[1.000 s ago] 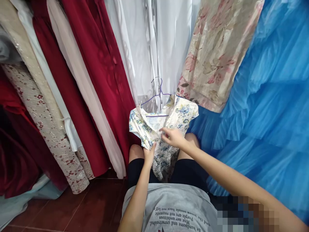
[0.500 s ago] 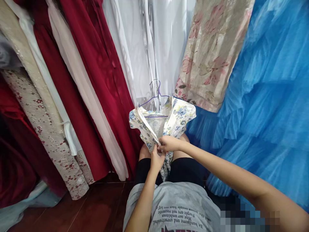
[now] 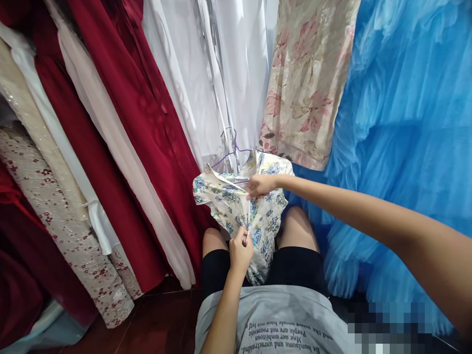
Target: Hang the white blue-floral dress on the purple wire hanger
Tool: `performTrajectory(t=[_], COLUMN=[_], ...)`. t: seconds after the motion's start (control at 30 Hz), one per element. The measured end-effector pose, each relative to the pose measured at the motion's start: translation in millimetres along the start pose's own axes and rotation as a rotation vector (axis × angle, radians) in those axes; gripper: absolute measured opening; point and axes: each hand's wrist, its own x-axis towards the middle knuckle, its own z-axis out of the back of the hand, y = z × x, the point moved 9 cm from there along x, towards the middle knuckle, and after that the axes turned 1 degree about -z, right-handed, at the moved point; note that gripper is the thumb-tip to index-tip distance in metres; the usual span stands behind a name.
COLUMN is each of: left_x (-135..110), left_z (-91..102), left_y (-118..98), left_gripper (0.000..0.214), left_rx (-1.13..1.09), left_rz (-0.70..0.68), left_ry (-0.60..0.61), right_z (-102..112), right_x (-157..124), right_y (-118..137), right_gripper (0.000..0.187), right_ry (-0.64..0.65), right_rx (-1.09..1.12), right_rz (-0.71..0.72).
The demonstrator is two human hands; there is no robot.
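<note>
A white dress [image 3: 228, 209] with blue and yellow flowers is on a thin purple hanger [image 3: 223, 158], its lower part between my knees. My right hand [image 3: 263, 186] pinches the edges of the dress's opening just below the neckline; whether a zipper pull is between the fingers is hidden. Below it, my left hand [image 3: 241, 250] is closed on the lower part of the same seam. Between the two hands the edges lie together in a straight line. Above my right hand, the left edge still folds outward, showing its pale inside.
Long dark red dresses [image 3: 121, 98] and a pale pink one [image 3: 121, 162] hang at the left. White cloth [image 3: 243, 64] hangs behind the hanger. A beige floral garment [image 3: 309, 83] and a ruffled blue tulle dress [image 3: 401, 147] hang at the right. Dark red floor tiles [image 3: 158, 319] show below.
My right hand has moved up along the opening, away from my left hand, which is slightly lower. The edges between them have come together. The whole view has shifted a little.
</note>
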Motion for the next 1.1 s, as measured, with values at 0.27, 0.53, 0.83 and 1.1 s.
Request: performTrajectory(t=[0.27,0.53,0.83,1.1], left_x=[-17.8,-49.3,-47.1,-25.2], left_z=[-2.0,-5.3,-29.8,-49.6], left_y=[-11.7,-4.6,13.3,3.2], left_gripper=[0.022,0.022,0.010,0.008], left_rx=[0.003,-0.080,0.185,0.339], left_rz=[-0.020,0.042,-0.065,-0.170], left_ry=[-0.002,0.040,0.318,0.490], right_z=[88.2,143.6,138.5,142.6], right_x=[10.2,9.9,5.4,-8.5], right_y=[6.8,33.9,7.9,13.7], right_gripper=[0.039,0.041,0.042,0.025], right_ry=[-0.101,-0.246,-0.273,-0.385], right_rx=[-0.029,-0.149,-0.094,-0.036], right_rz=[-0.163,-0.197,-0.223,-0.174])
